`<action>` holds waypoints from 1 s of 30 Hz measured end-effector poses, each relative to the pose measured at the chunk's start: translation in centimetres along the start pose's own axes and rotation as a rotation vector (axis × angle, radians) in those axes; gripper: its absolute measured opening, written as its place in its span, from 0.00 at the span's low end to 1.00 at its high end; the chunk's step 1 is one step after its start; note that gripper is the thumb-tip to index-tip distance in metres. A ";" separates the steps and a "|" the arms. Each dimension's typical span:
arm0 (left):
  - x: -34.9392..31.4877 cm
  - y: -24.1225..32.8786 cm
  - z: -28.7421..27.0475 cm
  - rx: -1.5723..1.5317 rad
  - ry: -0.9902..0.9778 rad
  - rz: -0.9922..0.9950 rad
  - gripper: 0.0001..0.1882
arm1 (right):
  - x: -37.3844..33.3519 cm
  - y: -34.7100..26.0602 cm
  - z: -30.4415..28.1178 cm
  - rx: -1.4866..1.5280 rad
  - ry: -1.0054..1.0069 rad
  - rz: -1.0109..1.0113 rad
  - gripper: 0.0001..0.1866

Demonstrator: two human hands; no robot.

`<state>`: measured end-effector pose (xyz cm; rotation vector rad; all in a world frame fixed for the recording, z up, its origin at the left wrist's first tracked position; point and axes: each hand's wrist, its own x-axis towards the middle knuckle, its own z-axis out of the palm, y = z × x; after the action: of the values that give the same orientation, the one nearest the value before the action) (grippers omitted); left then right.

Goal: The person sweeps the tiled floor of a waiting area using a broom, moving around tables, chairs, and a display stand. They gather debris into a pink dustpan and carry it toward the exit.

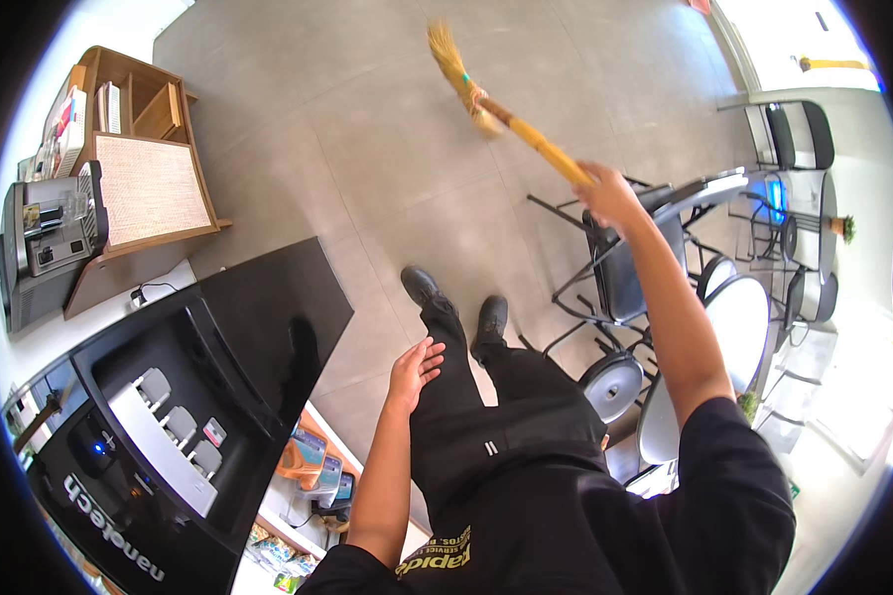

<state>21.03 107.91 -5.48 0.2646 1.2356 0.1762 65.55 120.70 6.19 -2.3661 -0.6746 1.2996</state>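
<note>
My right hand (610,198) is wrapped round the end of a short yellow handle, held out ahead of me to the right. It belongs to a straw hand broom (536,142) with a brown binding and pale bristles. The bristles point away to the far left, over the grey tiled floor (367,119); whether they touch it I cannot tell. My left hand (416,373) hangs in front of my left thigh with its fingers apart and nothing in it. The nearest thing to it is my black trouser leg.
Black folding chairs (625,268) and a round white table (739,322) stand close on my right. A glossy black counter (278,327) juts in at my left. Beyond it is a wooden cabinet (159,188) with a dark machine (55,233) beside it.
</note>
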 end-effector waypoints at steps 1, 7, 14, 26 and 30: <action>0.2 1.3 -0.6 -0.010 0.001 0.003 0.23 | -2.4 -2.1 -0.1 0.012 -0.042 0.024 0.30; 1.3 7.2 -5.1 -0.089 0.019 0.046 0.23 | -5.5 -8.5 4.9 0.183 -0.290 0.020 0.31; 1.3 9.4 -7.7 -0.166 0.122 0.038 0.23 | 3.1 -15.7 21.5 0.440 -0.687 0.111 0.27; 3.4 18.8 -1.8 -0.178 0.234 0.051 0.23 | 25.2 -12.9 31.8 0.354 -0.642 0.465 0.05; 7.3 21.7 0.8 -0.181 0.178 0.043 0.23 | 29.2 -11.7 15.8 0.210 -0.604 0.440 0.11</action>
<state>24.36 130.58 -5.45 0.1201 1.3816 0.3526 62.81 148.03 -15.82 -2.0074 -0.1401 2.1942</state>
